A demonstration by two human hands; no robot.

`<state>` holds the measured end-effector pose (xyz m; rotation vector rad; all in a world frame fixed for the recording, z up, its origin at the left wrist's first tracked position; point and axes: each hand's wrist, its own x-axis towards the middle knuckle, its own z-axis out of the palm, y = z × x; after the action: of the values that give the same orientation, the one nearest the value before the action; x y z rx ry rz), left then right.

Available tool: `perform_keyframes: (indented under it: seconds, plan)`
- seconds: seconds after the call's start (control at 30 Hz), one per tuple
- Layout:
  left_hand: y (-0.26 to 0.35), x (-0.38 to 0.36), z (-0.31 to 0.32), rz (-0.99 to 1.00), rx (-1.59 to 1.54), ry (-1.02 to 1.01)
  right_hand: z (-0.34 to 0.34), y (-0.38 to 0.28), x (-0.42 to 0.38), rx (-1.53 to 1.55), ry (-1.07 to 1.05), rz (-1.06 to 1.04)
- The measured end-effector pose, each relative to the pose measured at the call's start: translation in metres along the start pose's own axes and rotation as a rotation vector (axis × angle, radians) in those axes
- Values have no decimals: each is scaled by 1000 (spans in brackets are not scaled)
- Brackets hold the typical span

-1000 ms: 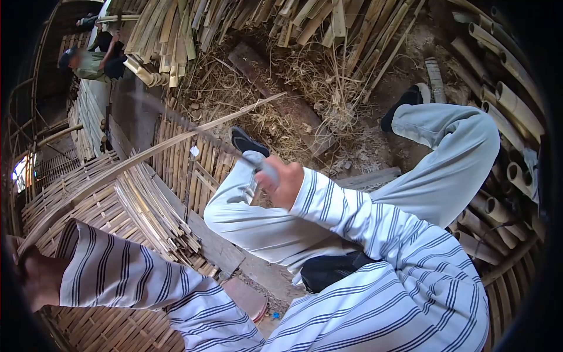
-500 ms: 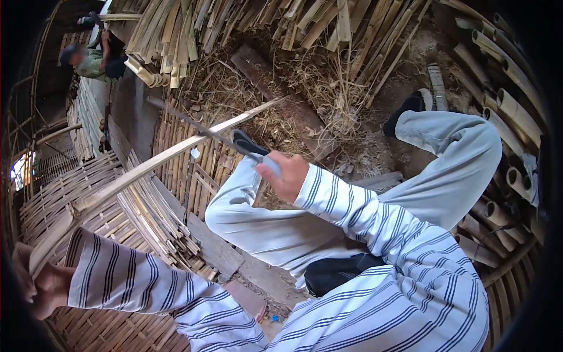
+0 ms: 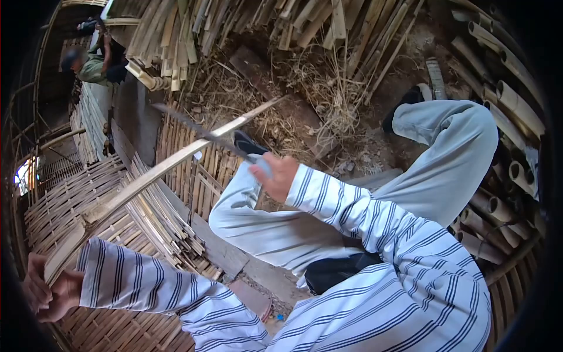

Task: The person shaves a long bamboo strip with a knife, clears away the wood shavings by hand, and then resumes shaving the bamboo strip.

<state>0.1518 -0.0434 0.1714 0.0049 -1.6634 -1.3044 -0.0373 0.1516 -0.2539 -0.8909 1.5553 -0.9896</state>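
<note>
At the lower left, my left hand (image 3: 56, 290) is closed around the near end of a long split bamboo strip (image 3: 167, 163). The strip slopes up to the right, its far tip over the shavings on the ground. My right hand (image 3: 277, 178) is wrapped round the handle of a long knife (image 3: 202, 132) near my bent knee. The blade points up to the left and lies across the strip's upper part; whether it touches the strip cannot be made out.
Split bamboo strips (image 3: 170, 41) are heaped at the top. Bamboo poles (image 3: 516, 105) are stacked at the right. Woven bamboo panels (image 3: 64, 196) and a bundle of thin strips (image 3: 161, 220) lie at the left. Another person (image 3: 91, 67) is at the upper left.
My left hand and the strip's near end have shifted slightly right. My right hand has moved a little left with the knife. Both hands keep their hold.
</note>
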Motion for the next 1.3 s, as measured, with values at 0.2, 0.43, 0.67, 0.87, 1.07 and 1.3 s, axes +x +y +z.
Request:
perform_keyframes:
  seconds: [0.2,0.43,0.67,0.87,1.07,1.3]
  plan:
    - [6,2,6,102,184,171,6,24,4,-138,169,-86]
    - [-4,5,6,77,179,57,23,79,36,35,236,145]
    - [29,8,-32,149,11,249,-1,-6,-2,-62,99,-180]
    - [-17,0,16,238,8,59,5,100,47,-123,115,216]
    - [-6,12,-17,147,4,114,9,25,15,-8,142,-63]
    - [-5,2,-5,158,43,68,18,82,32,-101,207,154]
